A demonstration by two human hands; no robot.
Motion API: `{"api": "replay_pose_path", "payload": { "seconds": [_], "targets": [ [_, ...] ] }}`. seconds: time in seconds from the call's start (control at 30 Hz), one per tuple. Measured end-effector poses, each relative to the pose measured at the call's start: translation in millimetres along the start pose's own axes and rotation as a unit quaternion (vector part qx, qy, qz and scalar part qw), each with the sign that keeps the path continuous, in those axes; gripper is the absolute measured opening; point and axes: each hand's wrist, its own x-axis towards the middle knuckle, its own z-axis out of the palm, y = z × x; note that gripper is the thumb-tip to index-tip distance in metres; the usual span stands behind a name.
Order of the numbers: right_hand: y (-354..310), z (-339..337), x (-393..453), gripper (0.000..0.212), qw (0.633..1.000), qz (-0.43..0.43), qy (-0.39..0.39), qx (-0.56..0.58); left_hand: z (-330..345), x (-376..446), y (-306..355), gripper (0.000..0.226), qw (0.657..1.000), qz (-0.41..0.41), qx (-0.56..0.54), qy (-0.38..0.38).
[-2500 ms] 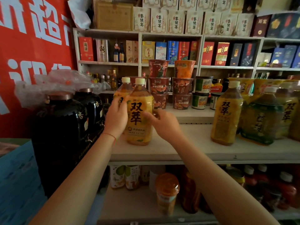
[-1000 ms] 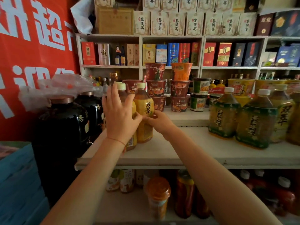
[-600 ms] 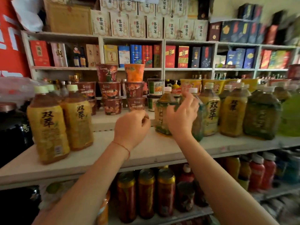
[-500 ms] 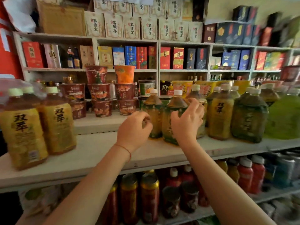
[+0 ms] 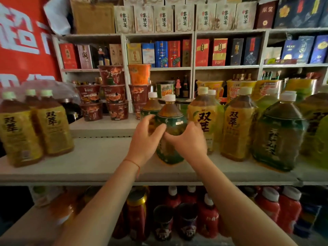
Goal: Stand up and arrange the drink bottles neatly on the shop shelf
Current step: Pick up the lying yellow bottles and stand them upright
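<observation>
Green-labelled bottle [image 5: 170,121] stands upright on shelf [image 5: 92,162], fingers [image 5: 156,129] gripping both sides.

Open stretch of shelf [image 5: 99,157] between the yellow bottles [image 5: 51,128] at left and the green bottle [image 5: 171,132] mid-shelf. Right of it, bottles [image 5: 237,128] stand packed close. Stacked noodle cups [image 5: 113,96] block the back.

A small shop corner, shelved wall to wall.

A white shelving unit [image 5: 193,68] fills the back wall, its compartments packed with upright gift boxes [image 5: 219,52]. Left of the unit hangs a red banner [image 5: 23,41] with white lettering. In front of the unit, stacked noodle cups [image 5: 113,93] sit on a pale ledge [image 5: 103,126]. The light is dim and warm.
</observation>
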Motion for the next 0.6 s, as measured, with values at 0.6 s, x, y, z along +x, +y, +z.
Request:
{"api": "replay_pose_path", "payload": {
  "seconds": [0.6],
  "targets": [
    [-57.9, 47.5, 23.7, 0.077, 0.99, 0.057, -0.038, 0.125, -99.4, 24.0, -30.0, 0.085, 0.96, -0.012, 0.203, 0.191]
  ]
}}
